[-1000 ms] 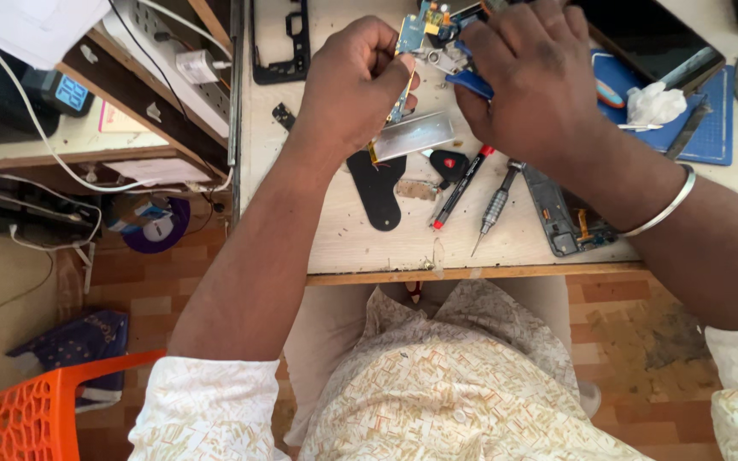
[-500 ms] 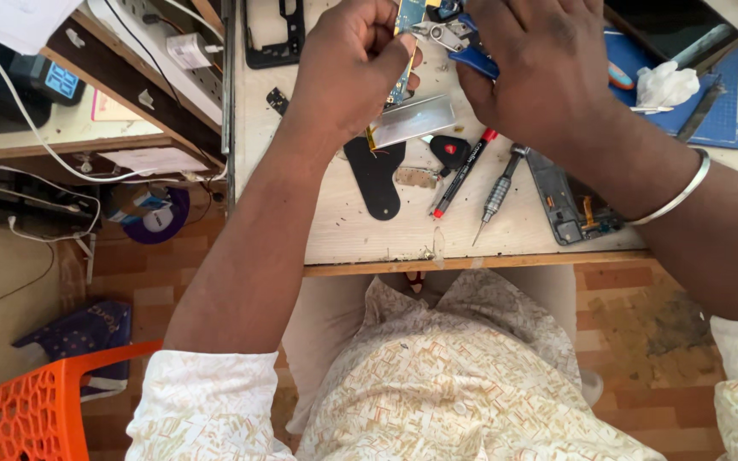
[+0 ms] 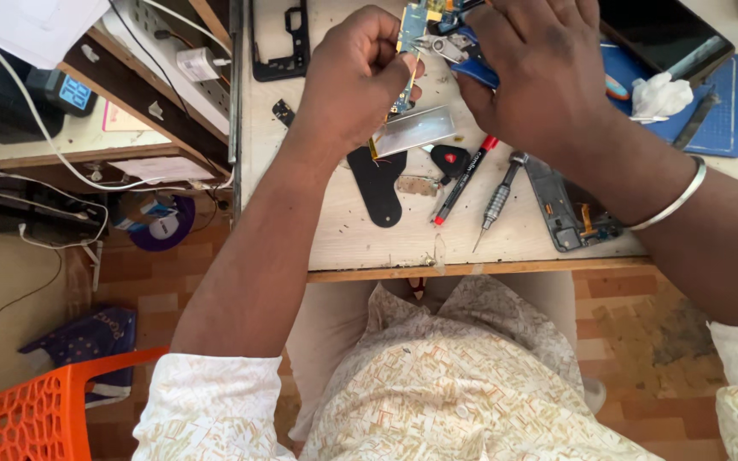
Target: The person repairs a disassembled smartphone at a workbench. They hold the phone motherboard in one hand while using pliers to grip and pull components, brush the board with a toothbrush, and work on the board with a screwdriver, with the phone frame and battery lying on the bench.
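My right hand (image 3: 548, 81) is covering most of the blue-handled pliers (image 3: 459, 53), so only the metal nose and a strip of handle are showing; its fingers are curling closed around that handle. My left hand (image 3: 356, 72) is pinching the narrow circuit board (image 3: 409, 43) upright, fingers shut on it, its top cut off at 12 o'clock. Both are hovering over the table (image 3: 343, 230), screwdrivers (image 3: 497, 201) lying toward 6 o'clock.

Bare bench (image 3: 343, 230) lies near-left; screwdrivers (image 3: 499, 198), black pick (image 3: 377, 183) and phone frame (image 3: 570, 209) crowd the near-right.
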A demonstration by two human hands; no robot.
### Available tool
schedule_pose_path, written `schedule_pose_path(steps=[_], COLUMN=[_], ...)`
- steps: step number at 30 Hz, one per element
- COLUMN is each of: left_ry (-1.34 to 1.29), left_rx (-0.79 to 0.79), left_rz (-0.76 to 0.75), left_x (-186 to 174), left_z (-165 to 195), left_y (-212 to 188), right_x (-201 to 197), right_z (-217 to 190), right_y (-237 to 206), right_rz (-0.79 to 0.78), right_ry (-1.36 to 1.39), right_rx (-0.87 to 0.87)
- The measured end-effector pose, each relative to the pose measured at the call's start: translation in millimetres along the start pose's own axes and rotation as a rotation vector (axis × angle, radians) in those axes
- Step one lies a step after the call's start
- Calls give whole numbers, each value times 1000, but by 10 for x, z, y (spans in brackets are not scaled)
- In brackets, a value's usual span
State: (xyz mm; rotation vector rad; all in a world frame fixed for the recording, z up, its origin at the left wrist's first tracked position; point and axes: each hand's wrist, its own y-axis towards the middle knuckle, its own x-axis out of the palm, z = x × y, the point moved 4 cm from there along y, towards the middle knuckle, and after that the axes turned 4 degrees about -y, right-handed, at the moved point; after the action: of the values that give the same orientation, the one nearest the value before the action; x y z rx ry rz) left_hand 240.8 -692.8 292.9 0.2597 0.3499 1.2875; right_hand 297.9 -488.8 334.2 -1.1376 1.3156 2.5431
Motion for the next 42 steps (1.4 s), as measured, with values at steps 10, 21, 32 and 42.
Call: schedule_pose_path(steps=[10, 21, 32, 42], left_ry=[-26, 50, 177, 151], left_rx=[-15, -10, 39, 67], left_rz=[-12, 24, 86, 77], left_x=[12, -20, -79, -78], left_z=[-63, -35, -61, -81], left_y=[-3, -3, -4, 1], right_x=[-25, -54, -4, -25], right_z=[-2, -19, -30, -41], right_y=[13, 48, 25, 37], right_rz=[15, -11, 10, -15], right_ry=[-26, -9, 3, 22], right_rx=[-32, -27, -39, -30])
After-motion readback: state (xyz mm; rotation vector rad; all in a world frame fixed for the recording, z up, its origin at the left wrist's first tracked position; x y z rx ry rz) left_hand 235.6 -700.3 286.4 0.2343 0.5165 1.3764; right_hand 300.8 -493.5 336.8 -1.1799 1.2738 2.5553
